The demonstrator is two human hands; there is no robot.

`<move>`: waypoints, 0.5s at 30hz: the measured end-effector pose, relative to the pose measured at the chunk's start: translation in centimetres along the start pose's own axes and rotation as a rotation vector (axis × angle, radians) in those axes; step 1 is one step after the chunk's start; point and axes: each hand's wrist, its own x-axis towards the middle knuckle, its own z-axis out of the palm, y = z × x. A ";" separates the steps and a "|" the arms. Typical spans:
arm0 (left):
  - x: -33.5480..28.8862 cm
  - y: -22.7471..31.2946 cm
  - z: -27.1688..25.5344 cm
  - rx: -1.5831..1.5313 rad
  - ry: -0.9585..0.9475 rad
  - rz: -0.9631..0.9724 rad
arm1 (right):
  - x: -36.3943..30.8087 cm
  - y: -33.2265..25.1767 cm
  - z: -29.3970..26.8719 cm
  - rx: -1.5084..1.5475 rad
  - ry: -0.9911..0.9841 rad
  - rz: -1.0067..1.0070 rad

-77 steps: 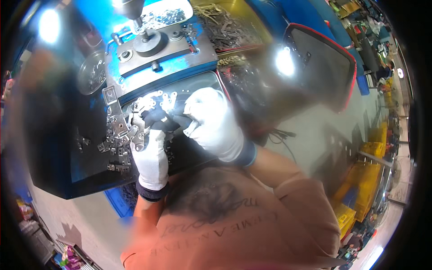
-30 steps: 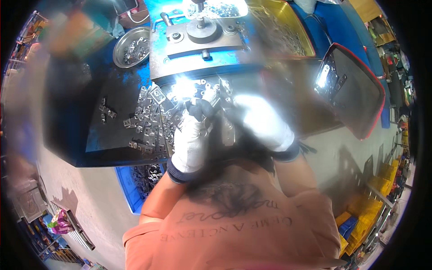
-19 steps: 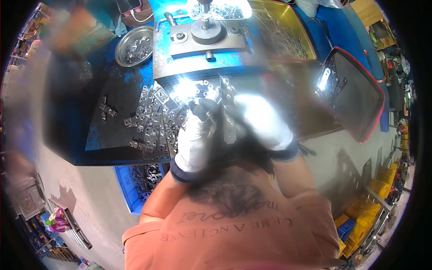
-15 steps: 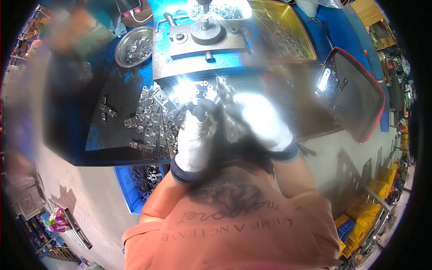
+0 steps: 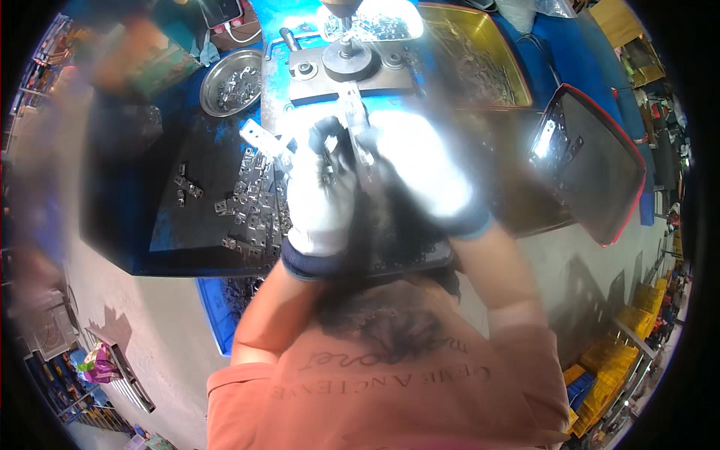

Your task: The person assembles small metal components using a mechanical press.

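My left hand (image 5: 321,202), in a white glove, is closed, with a small metal bracket (image 5: 260,137) sticking out past its fingertips on the left. My right hand (image 5: 424,169), its white glove washed out by glare, has its fingers bent toward a narrow metal strip (image 5: 355,112) and seems to grip it. That strip points away from me to the front of the round steel die (image 5: 349,61) on the machine's clamped block (image 5: 307,90). Many small metal brackets (image 5: 255,199) lie heaped left of my left hand. The fingertips of both hands are blurred or overlit.
A round metal bowl (image 5: 208,90) of small parts stands at the back left, a yellow tray (image 5: 527,94) of parts at the back right. A dark red-rimmed tray (image 5: 607,169) juts out right. Below the bench edge is a blue crate (image 5: 214,315). The machine spindle (image 5: 345,22) hangs above the die.
Both hands have moved away from me, from the heap toward the die. The strip now reaches the die's block, and a bracket now stands out from my left hand.
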 end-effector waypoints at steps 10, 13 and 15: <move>7.5 1.8 1.4 0.173 0.185 0.183 | 6.5 1.6 -0.7 -0.631 0.093 -0.598; 8.2 1.3 1.8 0.487 0.254 0.343 | 7.9 1.4 -0.5 -1.050 0.101 -0.661; 8.8 1.0 1.1 0.492 0.256 0.379 | 7.8 2.4 -0.9 -0.970 0.125 -0.648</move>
